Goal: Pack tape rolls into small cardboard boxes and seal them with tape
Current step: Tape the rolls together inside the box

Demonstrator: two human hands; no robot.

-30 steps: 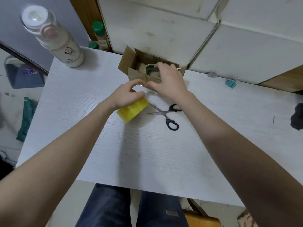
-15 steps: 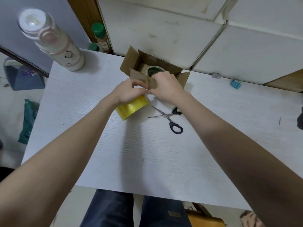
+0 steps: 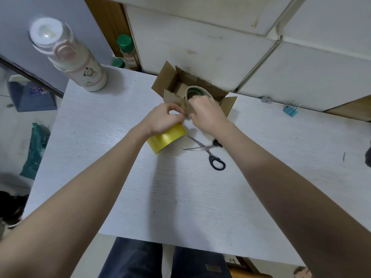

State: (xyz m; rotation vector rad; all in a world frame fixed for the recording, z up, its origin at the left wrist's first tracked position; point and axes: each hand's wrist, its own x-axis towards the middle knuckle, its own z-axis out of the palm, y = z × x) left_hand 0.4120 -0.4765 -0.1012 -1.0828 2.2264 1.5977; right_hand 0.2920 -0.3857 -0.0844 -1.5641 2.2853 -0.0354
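Looking down: we see our two bare forearms reaching across a white worktop [image 3: 180, 197] towards a small cardboard box [image 3: 170, 85] at its far edge, against a white wall.
Box: open, its flaps standing up or splayed outward; it sits on the worktop just beyond our hands.
Tape roll in box: a roll with a green inside [image 3: 195, 92] stands tilted in the box, its upper rim showing above the near flap.
Left hand: our left hand [image 3: 162, 119] has its fingers curled, the tips meeting the lower edge of the near flap [image 3: 175, 98]; we read this as a pinch on the flap.
Right hand: our right hand [image 3: 206, 115] is just beside the left, its fingers bent over the same flap and close to the roll's rim; whether they touch the roll we cannot tell.
Yellow tape roll: a yellow roll [image 3: 166, 139] lies on the worktop, partly under our left wrist.
Scissors: a pair with black handles [image 3: 208, 153] lies open, near the yellow roll, under our right forearm.
Bottle: a white drinking bottle [image 3: 70, 57] stands at the far left corner.
Binder clip: a blue clip [image 3: 290, 110] lies far right, well apart from the box.
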